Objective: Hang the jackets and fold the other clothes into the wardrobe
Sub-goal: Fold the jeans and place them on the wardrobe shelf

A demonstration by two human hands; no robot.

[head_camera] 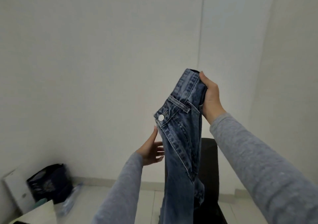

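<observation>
Holding a pair of blue jeans (179,137) up in the air, in front of a white wall (103,51). Right hand (210,94) clamped on the bunched waistband at the top, fingers curled round the denim. Jeans hang straight down from that grip, legs running out of the bottom of the view; not resting on any surface I can see. Silver button (161,117) faces the camera at the left edge of the waistband, a belt loop (179,105) just above and right of it. Left hand (151,149) lower down, fingers spread and straight, at the left edge of the denim below the button; touching the cloth or just short of it, cannot tell. Both arms in grey sleeves (258,163). Black chair (209,155) behind the jeans, partly hidden by them. On the tiled floor (151,196), far left at the foot of the wall, a black bag (49,182) with some crumpled clear plastic (70,199) just beside it
</observation>
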